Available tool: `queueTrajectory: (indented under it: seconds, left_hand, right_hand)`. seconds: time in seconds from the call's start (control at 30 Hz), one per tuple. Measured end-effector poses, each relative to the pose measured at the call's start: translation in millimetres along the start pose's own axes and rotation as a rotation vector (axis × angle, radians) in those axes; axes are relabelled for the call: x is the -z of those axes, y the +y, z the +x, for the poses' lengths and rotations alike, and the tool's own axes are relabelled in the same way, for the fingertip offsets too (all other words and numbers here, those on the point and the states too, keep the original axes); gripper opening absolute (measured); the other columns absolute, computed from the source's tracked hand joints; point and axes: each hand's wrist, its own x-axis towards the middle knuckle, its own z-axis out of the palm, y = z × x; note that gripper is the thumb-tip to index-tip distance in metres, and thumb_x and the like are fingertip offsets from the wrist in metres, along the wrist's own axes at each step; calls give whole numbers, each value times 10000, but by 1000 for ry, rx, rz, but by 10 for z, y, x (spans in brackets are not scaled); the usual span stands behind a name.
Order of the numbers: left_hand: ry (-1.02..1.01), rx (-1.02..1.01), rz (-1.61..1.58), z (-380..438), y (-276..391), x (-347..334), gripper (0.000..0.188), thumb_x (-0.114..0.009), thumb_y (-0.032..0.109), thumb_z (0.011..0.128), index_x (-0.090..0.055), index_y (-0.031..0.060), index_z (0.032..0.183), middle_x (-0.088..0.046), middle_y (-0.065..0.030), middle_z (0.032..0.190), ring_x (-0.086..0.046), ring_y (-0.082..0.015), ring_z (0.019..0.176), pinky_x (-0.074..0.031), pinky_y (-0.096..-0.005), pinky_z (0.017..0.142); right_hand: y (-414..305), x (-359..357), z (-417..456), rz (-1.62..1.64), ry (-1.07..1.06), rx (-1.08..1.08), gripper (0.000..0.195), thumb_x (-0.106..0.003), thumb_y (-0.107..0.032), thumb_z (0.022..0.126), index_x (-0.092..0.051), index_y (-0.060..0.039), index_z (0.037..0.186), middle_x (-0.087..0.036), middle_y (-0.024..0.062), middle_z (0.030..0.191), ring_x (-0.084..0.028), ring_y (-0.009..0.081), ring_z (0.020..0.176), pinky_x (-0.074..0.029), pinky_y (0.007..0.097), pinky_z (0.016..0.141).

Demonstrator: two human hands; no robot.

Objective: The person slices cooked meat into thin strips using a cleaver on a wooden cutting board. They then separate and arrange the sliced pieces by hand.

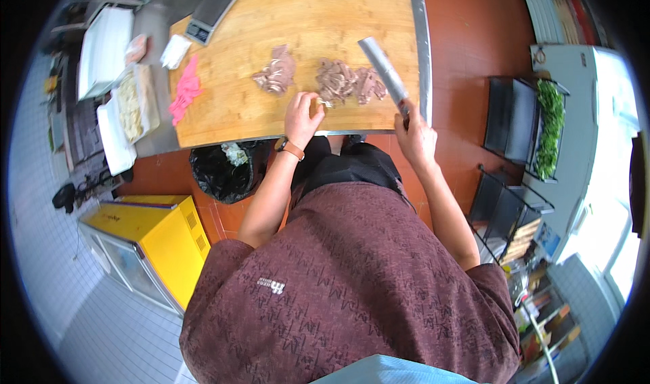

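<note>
My right hand (417, 135) grips the handle of a cleaver (383, 69), its broad blade raised at a slant by the right side of the wooden board (228, 115). At the board's near edge, my left hand (303, 114) has its fingers curled, thumb and forefinger close together. Small pale scraps (325, 102) lie at those fingertips; whether they are pinched cannot be made out. Just beyond is a heap of sliced brown meat (336, 76). A smaller portion of slices (369, 85) sits to its right, under the blade's side. Further left rests another pile of sliced meat (277, 71).
A pink cloth or glove (187, 90) lies on the board's left, near a digital scale (208, 18) and a white packet (175, 52). Open containers (133, 104) stand further left. Below the edge is a black-lined bin (218, 176). Racks with greens (549, 130) stand right.
</note>
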Motion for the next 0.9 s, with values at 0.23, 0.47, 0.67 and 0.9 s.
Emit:
queueTrajectory:
  seconds: [0.23,0.47,0.67,0.9]
  left_hand:
    - [104,189,5,-275,-196,672,398,-819,118,957,-684,49,1325,-686,-118,1153,-685,-260,949,-576,-404,886]
    - [68,248,83,-127,-588,1190,346,-814,197,978,-724,98,1297,-698,-90,1116,-705,-272,946,-588,-411,867]
    - [-71,148,60,154,-721,1218,306,-808,258,992,-748,177,1281,-724,-67,1102,-746,-295,997,-599,-432,826]
    - [-135,49,-30,322,-1250,1155,258,-841,208,969,-759,156,1208,-717,-56,1083,-745,-297,957,-599,-421,799]
  right_hand:
    - [406,-461,726,-141,147,215,547,-725,-223,1027,-567,-136,1542,-736,184,1231,-725,385,1149,-622,503,934]
    - [334,-529,569,-247,313,238,419,-733,-155,1012,-685,-109,1426,-732,141,1171,-696,379,1128,-558,505,982]
    - [-633,-743,346,175,3,216,295,-728,-140,1037,-748,-98,1329,-778,119,1052,-745,320,1018,-594,462,919]
    - [-1909,-1430,442,262,-311,132,262,-696,-288,1074,-767,-107,1250,-810,109,1039,-793,332,928,-619,461,820]
